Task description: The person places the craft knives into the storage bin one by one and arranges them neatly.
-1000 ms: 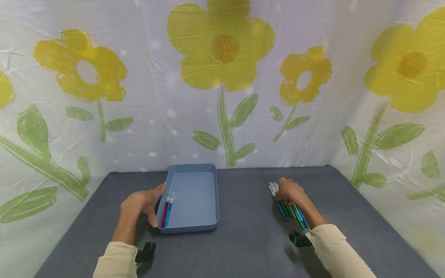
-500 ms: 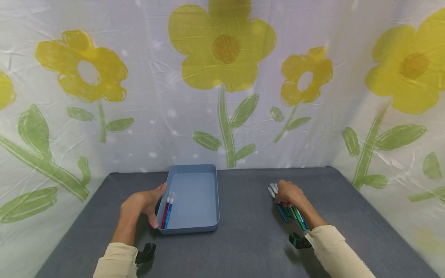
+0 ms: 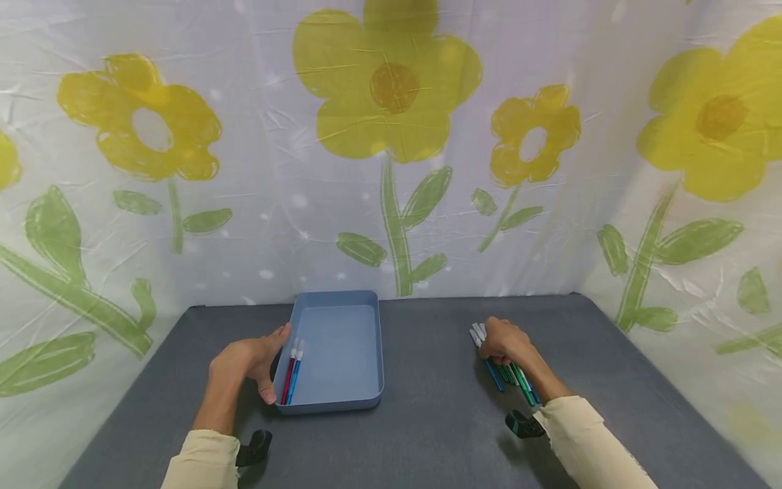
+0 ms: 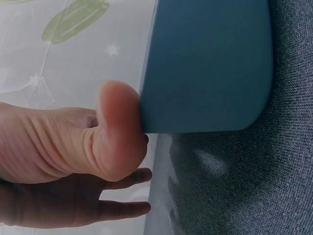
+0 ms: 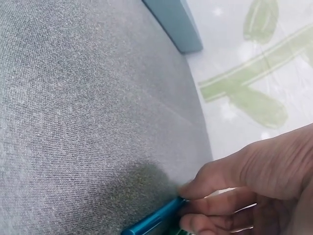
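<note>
A blue-grey tray (image 3: 339, 360) lies left of centre on the table. Inside, along its left wall, are a red pen (image 3: 288, 380) and a blue pen (image 3: 295, 382) with pale caps. My left hand (image 3: 249, 358) rests against the tray's left side, fingers extended; the thumb (image 4: 120, 132) touches the wall by the near corner. To the right, my right hand (image 3: 506, 341) is over a bunch of pens, mostly green (image 3: 522, 384) and blue, with pale caps (image 3: 476, 333). Its thumb and fingers pinch a blue pen (image 5: 155, 218) at the bunch's left. The hand hides the bunch's middle.
A dark grey cloth (image 3: 427, 421) covers the table. Behind it and at the sides hang pale curtains (image 3: 275, 204) printed with yellow flowers. A black wrist strap (image 3: 253, 448) is on the left wrist, another (image 3: 524, 424) on the right.
The right hand has edged slightly left, and the pinched blue pen's cap end has come a little apart from the bunch. The left hand and tray keep their places.
</note>
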`<state>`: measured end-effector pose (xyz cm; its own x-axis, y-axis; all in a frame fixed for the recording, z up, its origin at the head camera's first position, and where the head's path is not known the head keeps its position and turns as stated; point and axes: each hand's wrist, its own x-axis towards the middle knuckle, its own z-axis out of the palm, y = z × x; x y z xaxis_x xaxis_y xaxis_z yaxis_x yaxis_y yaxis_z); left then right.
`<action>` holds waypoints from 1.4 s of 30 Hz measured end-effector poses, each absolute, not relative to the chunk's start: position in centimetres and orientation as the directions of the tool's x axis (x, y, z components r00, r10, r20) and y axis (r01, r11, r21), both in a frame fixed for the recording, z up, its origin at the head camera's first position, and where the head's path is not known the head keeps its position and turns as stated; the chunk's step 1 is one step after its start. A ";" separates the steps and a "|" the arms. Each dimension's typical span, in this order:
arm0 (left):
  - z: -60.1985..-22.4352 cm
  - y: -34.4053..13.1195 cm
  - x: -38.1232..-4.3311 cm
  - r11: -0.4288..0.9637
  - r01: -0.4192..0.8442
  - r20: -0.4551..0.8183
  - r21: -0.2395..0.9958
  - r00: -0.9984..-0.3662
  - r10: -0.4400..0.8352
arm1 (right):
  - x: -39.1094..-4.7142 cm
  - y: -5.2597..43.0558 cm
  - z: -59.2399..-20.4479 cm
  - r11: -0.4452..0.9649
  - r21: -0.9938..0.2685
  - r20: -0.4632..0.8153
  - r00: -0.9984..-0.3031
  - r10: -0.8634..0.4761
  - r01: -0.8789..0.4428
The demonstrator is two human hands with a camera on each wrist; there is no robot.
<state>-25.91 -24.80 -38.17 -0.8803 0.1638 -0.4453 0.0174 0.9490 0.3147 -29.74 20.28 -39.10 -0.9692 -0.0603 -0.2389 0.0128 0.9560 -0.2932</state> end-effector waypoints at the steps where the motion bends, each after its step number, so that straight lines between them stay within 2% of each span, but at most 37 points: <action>1: -38.2 -24.8 -25.9 0.949 0.015 -0.446 0.314 -0.880 0.161 | -29.7 20.3 -39.0 0.955 -0.295 -0.235 -0.970 -0.058 0.014; 7: -38.0 -24.9 -25.8 0.957 0.007 -0.453 0.291 -0.880 0.144 | -29.5 20.1 -38.4 0.942 -0.336 -0.210 -0.975 -0.069 0.006; 16: -37.7 -24.6 -25.6 0.968 0.023 -0.443 0.252 -0.886 0.136 | -28.9 18.8 -37.6 0.881 -0.464 -0.153 -0.971 -0.183 -0.093; 27: -38.0 -24.9 -25.6 0.952 0.050 -0.439 0.301 -0.879 0.185 | -28.8 14.3 -35.6 0.797 -0.564 -0.085 -0.945 -0.316 -0.216; 42: -37.9 -24.6 -25.5 0.958 0.019 -0.438 0.286 -0.887 0.148 | -29.6 8.3 -34.7 0.687 -0.688 -0.061 -0.925 -0.376 -0.234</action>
